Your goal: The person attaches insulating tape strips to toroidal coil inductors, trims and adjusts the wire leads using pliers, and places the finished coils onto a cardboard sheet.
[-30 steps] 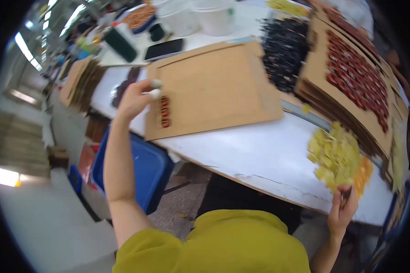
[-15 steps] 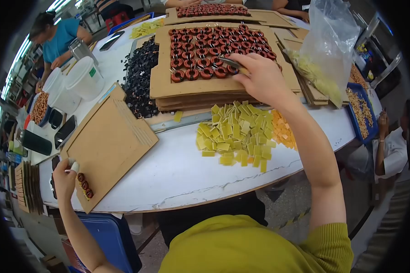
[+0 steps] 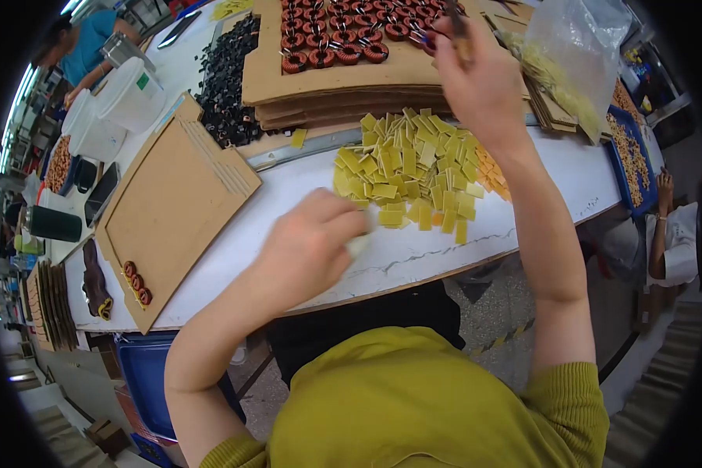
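Note:
My right hand (image 3: 480, 90) is closed round a slim hand tool (image 3: 459, 35) at the right side of the stacked cardboard trays (image 3: 343, 87). Rows of red-brown wire-wound rings (image 3: 349, 54) fill the top tray, and one ring is near the tool's tip. My left hand (image 3: 312, 242), blurred by motion, has bent fingers at the left edge of a pile of yellow rectangular pieces (image 3: 409, 168); whether it holds anything is hidden. Farther left lies a tilted cardboard tray (image 3: 171, 187) with a short row of rings (image 3: 137, 283) in its lower corner.
Black pieces (image 3: 230, 82) lie beside the stack, orange pieces (image 3: 491, 178) beside the yellow pile. White buckets (image 3: 132, 97), a dark green bottle (image 3: 53, 224) and a phone (image 3: 101, 195) stand or lie at the left. A plastic bag (image 3: 577, 54) is at the right. A person in blue (image 3: 92, 51) sits beyond.
My left hand has left the tilted tray and moved right to the yellow pieces. My right hand has gone from the yellow pile to the rings on the stack. The view has turned right.

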Motion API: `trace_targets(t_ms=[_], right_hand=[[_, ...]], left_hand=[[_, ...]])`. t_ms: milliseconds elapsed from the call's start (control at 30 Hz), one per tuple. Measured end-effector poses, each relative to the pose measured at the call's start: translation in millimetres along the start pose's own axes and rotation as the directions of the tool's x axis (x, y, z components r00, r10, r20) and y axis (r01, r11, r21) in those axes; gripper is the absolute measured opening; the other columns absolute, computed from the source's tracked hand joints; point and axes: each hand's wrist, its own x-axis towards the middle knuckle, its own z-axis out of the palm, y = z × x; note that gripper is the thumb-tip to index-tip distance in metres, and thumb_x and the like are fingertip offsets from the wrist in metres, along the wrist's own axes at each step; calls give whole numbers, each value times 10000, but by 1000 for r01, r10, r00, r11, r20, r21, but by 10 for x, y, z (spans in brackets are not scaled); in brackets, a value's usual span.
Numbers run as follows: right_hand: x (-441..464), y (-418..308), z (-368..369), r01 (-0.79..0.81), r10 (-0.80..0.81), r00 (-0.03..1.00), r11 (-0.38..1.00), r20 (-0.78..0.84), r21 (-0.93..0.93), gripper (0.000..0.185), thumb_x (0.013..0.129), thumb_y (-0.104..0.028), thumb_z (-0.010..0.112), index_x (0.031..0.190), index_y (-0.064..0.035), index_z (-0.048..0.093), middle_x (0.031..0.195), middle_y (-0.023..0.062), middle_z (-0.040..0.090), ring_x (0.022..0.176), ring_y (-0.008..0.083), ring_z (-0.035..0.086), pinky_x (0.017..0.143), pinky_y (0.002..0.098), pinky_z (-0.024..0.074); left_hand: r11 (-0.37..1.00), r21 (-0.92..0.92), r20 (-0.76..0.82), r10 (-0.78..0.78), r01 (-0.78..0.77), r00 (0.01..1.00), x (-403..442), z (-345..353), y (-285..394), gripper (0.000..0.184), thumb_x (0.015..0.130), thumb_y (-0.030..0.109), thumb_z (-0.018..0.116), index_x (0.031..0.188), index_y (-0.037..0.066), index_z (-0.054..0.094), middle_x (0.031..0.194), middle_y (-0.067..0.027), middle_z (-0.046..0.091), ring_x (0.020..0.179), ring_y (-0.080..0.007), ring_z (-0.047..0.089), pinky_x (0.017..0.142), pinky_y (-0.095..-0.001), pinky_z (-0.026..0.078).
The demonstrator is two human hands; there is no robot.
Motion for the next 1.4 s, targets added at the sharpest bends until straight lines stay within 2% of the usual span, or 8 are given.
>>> trace_targets(t_ms=[67, 200, 367, 433, 567, 700, 833, 1400], right_hand=[[-215, -168, -240, -332, 241, 941, 784, 236, 524, 185, 887, -100, 525, 1039, -10, 578, 877, 75, 656, 740, 130, 630, 595, 256, 485], [-834, -250, -582, -649, 302, 756, 465, 581, 602, 255, 840, -20, 563, 1091, 16, 542, 917, 113, 630, 775, 163, 628, 655, 285, 524], [-1273, -233, -650, -756, 359, 653, 256, 666, 603, 376, 816, -19, 649, 1172, 5, 529, 974, 77, 631, 809, 112, 615, 678, 227, 486], [-1312, -305, -666, -753, 369, 653, 223, 661, 620, 393, 825, -26, 651, 1195, 8, 520, 982, 82, 630, 832, 118, 615, 711, 237, 495], [-1340, -439, -742, -765, 323, 644, 262, 693, 588, 346, 833, -15, 636, 1165, 17, 543, 991, 92, 634, 859, 123, 613, 770, 251, 492], [-1373, -534, -691, -663, 238, 740, 416, 629, 622, 308, 832, -1, 625, 1131, 25, 559, 969, 93, 638, 851, 124, 609, 760, 245, 482], [-1381, -564, -699, -619, 205, 774, 446, 599, 647, 292, 824, 7, 622, 1110, 26, 568, 958, 91, 641, 845, 123, 607, 748, 247, 478], [-1341, -605, -723, -505, 122, 826, 592, 550, 628, 318, 753, -34, 722, 1047, 13, 613, 867, 91, 653, 725, 136, 622, 652, 241, 480]], left_hand=[[992, 93, -15, 88, -86, 996, 125, 260, 35, 253, 631, 1, 594, 883, 25, 585, 831, -97, 534, 829, -263, 527, 696, -348, 486], [974, 215, 54, 55, -66, 997, 195, 440, 65, 234, 631, 15, 582, 864, 9, 569, 849, -99, 513, 829, -266, 514, 676, -334, 482], [987, 158, 9, -31, 30, 999, 179, 442, 101, 296, 616, -88, 582, 893, 15, 584, 931, -103, 551, 835, -263, 567, 644, -336, 489], [978, -109, -10, -178, 176, 984, 146, 361, 140, 302, 690, -107, 586, 972, 1, 586, 944, -90, 561, 836, -225, 584, 649, -317, 503], [531, -773, 19, -527, 347, 849, 28, 277, 367, 344, 800, -137, 519, 1114, -7, 570, 969, -76, 510, 879, -167, 572, 705, -275, 531], [241, -931, 85, -588, 274, 805, -84, 200, 645, 382, 834, -132, 517, 1200, -24, 530, 1040, -70, 499, 962, -159, 556, 800, -291, 537], [230, -945, 86, -514, 233, 854, -233, 115, 675, 466, 842, -124, 523, 1294, -38, 451, 1273, -139, 479, 1077, -211, 548, 833, -333, 537], [281, -958, -98, -506, 57, 857, -329, 172, 674, 506, 747, -103, 683, 1188, 11, 463, 1156, -174, 546, 1045, -226, 566, 824, -334, 516]])
